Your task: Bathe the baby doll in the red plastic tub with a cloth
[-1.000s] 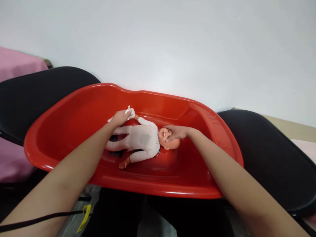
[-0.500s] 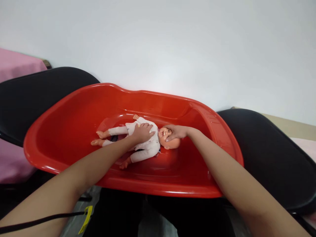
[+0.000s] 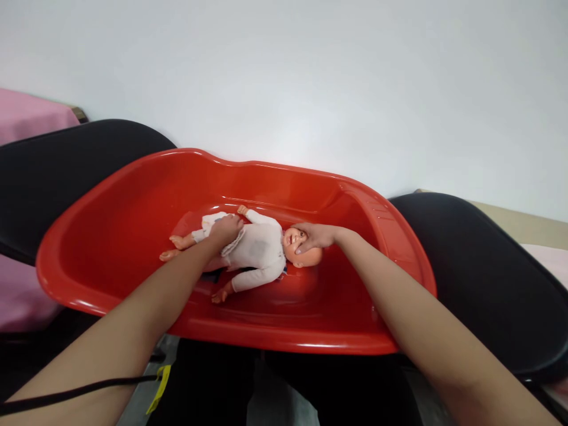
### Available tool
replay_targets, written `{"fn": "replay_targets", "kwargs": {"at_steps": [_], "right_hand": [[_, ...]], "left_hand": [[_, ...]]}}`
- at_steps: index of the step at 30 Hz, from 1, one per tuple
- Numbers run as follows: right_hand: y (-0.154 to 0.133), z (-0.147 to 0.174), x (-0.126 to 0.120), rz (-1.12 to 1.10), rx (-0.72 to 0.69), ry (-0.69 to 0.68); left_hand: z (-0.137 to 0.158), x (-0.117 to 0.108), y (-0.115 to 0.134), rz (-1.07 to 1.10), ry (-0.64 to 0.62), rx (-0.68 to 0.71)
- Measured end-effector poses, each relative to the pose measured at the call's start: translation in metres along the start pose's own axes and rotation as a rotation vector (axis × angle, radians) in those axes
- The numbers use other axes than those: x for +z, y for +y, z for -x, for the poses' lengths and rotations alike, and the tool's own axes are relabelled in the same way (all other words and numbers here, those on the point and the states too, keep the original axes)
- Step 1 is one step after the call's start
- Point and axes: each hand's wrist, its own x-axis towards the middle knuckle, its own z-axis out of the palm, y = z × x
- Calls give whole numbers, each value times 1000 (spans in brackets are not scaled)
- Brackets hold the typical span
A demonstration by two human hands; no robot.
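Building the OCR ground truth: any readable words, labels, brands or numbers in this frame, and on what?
None readable.
Yellow tag on the black cable: any print too small to tell.
Red tub: raised ridges on the right rim, no legible lettering.
Doll: white suit, no text visible; left hand is on its body, right hand on its head.

The tub [image 3: 133, 189] sits straight ahead of you, bridging two chairs: one chair [image 3: 53, 171] under its left end, the other chair [image 3: 488, 272] under its right end. The doll [image 3: 260, 251] lies on its back in the tub's floor, head to your right, feet to your left. Your left hand [image 3: 226, 228] rests on its hips; your right hand [image 3: 317, 236] covers its head. A wall [image 3: 310, 77] stands behind.
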Motion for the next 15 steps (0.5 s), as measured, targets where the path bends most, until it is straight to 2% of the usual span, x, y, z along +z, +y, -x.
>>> {"fn": "replay_targets", "kwargs": {"at_steps": [6,9,12,15], "right_hand": [[-5,3,-1,4,48,-6],[-4,3,-2,-3,48,-14],[-2,3,-2,-13,36,-31],[-1,2,-3,-21,33,-39]], "left_hand": [[3,-11,-54,-70,-4,-209],[5,-16,-66,-45,17,-249],[2,-23,-57,23,99,-213],[-4,-34,-26,167,209,-122]]}}
